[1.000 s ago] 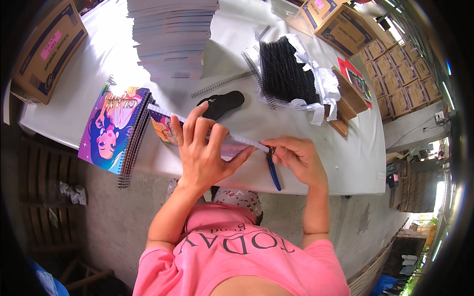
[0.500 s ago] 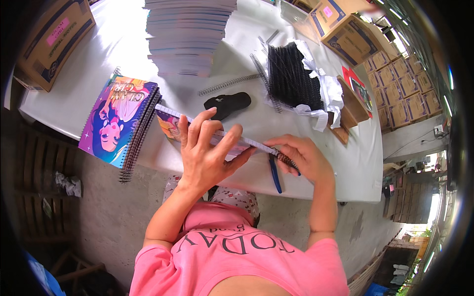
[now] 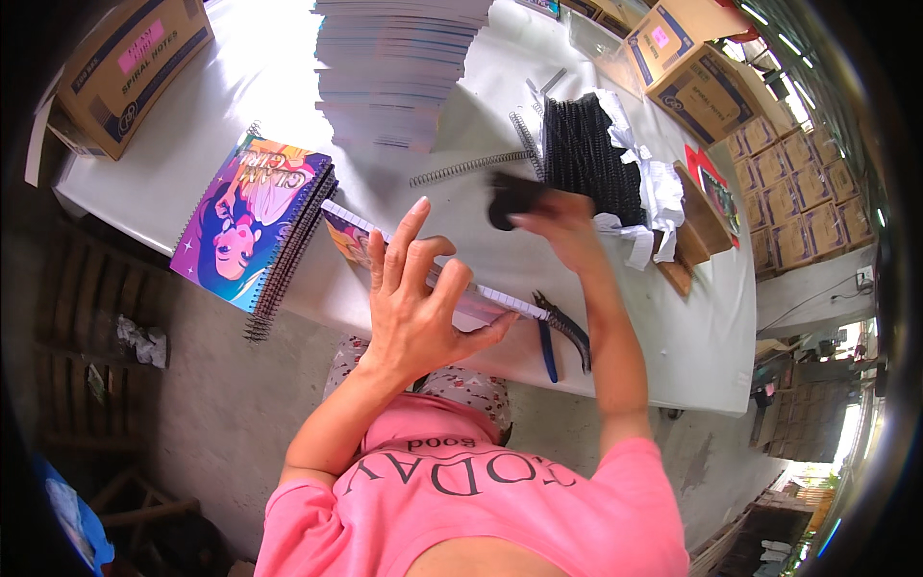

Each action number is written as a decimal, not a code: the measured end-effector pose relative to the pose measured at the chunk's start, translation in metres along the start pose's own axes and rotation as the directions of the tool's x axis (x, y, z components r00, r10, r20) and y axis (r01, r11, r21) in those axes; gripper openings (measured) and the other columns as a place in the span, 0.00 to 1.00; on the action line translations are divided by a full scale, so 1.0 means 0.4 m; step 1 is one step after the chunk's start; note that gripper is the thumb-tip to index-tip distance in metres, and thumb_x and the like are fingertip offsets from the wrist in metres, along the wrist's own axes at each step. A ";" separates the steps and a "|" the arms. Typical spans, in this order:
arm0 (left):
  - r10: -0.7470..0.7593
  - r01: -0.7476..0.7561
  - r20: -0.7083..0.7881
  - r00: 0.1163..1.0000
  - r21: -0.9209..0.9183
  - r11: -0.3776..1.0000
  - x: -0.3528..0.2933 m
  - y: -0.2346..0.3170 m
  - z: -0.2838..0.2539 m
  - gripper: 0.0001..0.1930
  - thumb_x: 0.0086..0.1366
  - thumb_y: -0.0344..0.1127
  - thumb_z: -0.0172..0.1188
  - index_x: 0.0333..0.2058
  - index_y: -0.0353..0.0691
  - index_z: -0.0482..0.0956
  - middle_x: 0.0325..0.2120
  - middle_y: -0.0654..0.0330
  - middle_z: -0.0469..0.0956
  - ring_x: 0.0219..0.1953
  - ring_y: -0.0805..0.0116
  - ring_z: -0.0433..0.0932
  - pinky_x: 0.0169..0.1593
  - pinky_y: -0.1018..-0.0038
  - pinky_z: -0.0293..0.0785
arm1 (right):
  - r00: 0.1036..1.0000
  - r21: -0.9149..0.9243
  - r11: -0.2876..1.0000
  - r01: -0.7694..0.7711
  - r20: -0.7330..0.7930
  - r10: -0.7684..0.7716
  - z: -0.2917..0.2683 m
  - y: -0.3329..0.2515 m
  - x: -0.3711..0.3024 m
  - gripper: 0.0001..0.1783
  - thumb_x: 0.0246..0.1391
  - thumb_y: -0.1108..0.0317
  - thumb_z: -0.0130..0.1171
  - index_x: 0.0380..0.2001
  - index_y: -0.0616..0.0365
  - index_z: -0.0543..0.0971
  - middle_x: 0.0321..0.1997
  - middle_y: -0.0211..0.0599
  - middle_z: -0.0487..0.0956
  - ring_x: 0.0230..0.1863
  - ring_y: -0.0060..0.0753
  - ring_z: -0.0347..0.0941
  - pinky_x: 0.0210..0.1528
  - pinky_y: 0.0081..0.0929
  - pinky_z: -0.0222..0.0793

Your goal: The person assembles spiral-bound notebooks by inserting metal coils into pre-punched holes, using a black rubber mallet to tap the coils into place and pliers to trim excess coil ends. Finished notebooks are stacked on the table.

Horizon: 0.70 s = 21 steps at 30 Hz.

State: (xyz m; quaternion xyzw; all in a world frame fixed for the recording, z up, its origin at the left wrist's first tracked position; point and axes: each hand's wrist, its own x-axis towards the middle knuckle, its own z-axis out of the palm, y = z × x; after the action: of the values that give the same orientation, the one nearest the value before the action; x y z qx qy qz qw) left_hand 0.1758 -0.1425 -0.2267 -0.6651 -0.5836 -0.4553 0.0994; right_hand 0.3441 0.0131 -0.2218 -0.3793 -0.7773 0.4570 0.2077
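My left hand steadies a notebook that stands on its long edge, thumb on the near side and some fingers raised. A black spiral coil sticks out past the right end of its page edges. In my right hand is a black, elongated, slipper-shaped object, blurred by motion and lifted over the table. Its exact kind does not show. Blue-handled pliers lie beneath the coil. Left of my left hand, several spiral notebooks with colourful covers are piled up.
A tall stack of paper sheets stands at the back. Black coils are heaped in white wrapping at the right, near a wooden stand. One loose coil lies before them. Cartons flank the table.
My right hand has left the coil end of the notebook, reached farther across the table and picked up the black slipper-shaped object. My left hand still holds the notebook.
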 end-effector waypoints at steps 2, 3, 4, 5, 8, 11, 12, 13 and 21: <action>-0.023 0.022 -0.024 0.999 -0.038 0.999 0.000 0.009 0.013 0.23 0.39 0.52 0.71 0.22 0.43 0.70 0.33 0.58 0.67 0.58 0.46 0.60 0.59 0.50 0.46 | 0.878 0.668 0.650 0.362 -0.010 -0.479 -0.011 0.008 -0.070 0.06 0.49 0.65 0.59 0.29 0.55 0.80 0.34 0.42 0.81 0.38 0.41 0.77 0.46 0.34 0.69; -0.037 0.034 -0.033 0.999 -0.074 0.997 0.003 0.007 0.019 0.23 0.41 0.53 0.70 0.22 0.42 0.70 0.33 0.59 0.68 0.59 0.47 0.60 0.61 0.51 0.43 | 0.750 0.874 0.273 0.403 -0.144 -0.646 -0.009 0.011 -0.102 0.08 0.49 0.64 0.61 0.24 0.56 0.80 0.32 0.46 0.81 0.38 0.44 0.77 0.47 0.36 0.69; -0.041 0.037 -0.037 0.998 -0.104 0.994 0.006 0.003 0.023 0.23 0.43 0.54 0.69 0.22 0.42 0.69 0.33 0.59 0.68 0.60 0.48 0.59 0.62 0.52 0.40 | 0.800 0.841 0.378 0.388 -0.104 -0.591 0.016 0.010 -0.126 0.09 0.48 0.64 0.61 0.22 0.57 0.79 0.32 0.47 0.81 0.37 0.46 0.77 0.48 0.38 0.68; -0.030 0.027 -0.035 0.999 -0.102 0.994 0.007 0.000 0.026 0.23 0.43 0.54 0.69 0.22 0.42 0.70 0.32 0.59 0.68 0.60 0.49 0.59 0.62 0.52 0.41 | 0.846 0.800 0.478 0.362 -0.068 -0.528 0.037 0.008 -0.139 0.10 0.47 0.64 0.62 0.20 0.58 0.79 0.31 0.48 0.80 0.37 0.49 0.77 0.49 0.41 0.68; -0.017 0.014 -0.024 1.000 -0.098 0.995 0.012 -0.004 0.026 0.24 0.43 0.56 0.68 0.22 0.42 0.70 0.30 0.58 0.67 0.59 0.49 0.60 0.61 0.52 0.42 | 0.868 0.536 0.690 0.487 -0.207 -0.452 0.000 0.028 -0.128 0.08 0.46 0.66 0.60 0.21 0.60 0.79 0.31 0.50 0.80 0.37 0.49 0.77 0.49 0.41 0.67; -0.027 0.028 0.015 1.000 -0.105 0.994 0.010 0.000 0.014 0.24 0.43 0.56 0.68 0.22 0.42 0.70 0.28 0.58 0.66 0.58 0.49 0.61 0.61 0.51 0.43 | 0.732 0.717 0.425 0.553 -0.173 -0.659 0.027 -0.027 -0.139 0.09 0.44 0.69 0.57 0.20 0.63 0.80 0.30 0.53 0.80 0.34 0.41 0.77 0.45 0.34 0.70; -0.026 0.027 0.015 1.000 -0.101 0.995 0.009 -0.002 0.016 0.24 0.43 0.56 0.68 0.22 0.42 0.70 0.28 0.58 0.66 0.58 0.49 0.61 0.61 0.51 0.43 | 0.796 0.589 0.596 0.546 -0.144 -0.588 0.021 -0.025 -0.139 0.09 0.45 0.69 0.57 0.20 0.64 0.80 0.30 0.52 0.80 0.34 0.40 0.77 0.44 0.34 0.70; -0.021 0.020 -0.001 1.000 -0.098 0.995 0.015 -0.004 0.019 0.24 0.43 0.56 0.68 0.22 0.42 0.70 0.28 0.58 0.65 0.58 0.49 0.61 0.61 0.51 0.44 | 0.847 0.427 0.742 0.517 -0.126 -0.517 -0.003 -0.026 -0.128 0.09 0.45 0.69 0.58 0.20 0.64 0.80 0.29 0.52 0.80 0.34 0.40 0.77 0.43 0.34 0.70; -0.024 0.024 0.000 1.000 -0.134 0.991 0.017 -0.005 0.016 0.31 0.43 0.56 0.67 0.38 0.40 0.70 0.35 0.53 0.69 0.58 0.53 0.61 0.60 0.51 0.47 | 0.841 0.261 0.808 0.529 -0.032 -0.540 0.002 -0.089 -0.090 0.10 0.38 0.79 0.58 0.28 0.59 0.83 0.34 0.47 0.81 0.36 0.43 0.79 0.41 0.28 0.72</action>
State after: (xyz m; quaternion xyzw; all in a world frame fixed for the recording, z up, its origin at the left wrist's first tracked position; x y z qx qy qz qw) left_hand 0.1764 -0.1327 -0.2263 -0.6628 -0.5597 -0.4949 0.0495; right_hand 0.3517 -0.0259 -0.1903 -0.1047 -0.7902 0.4858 0.3587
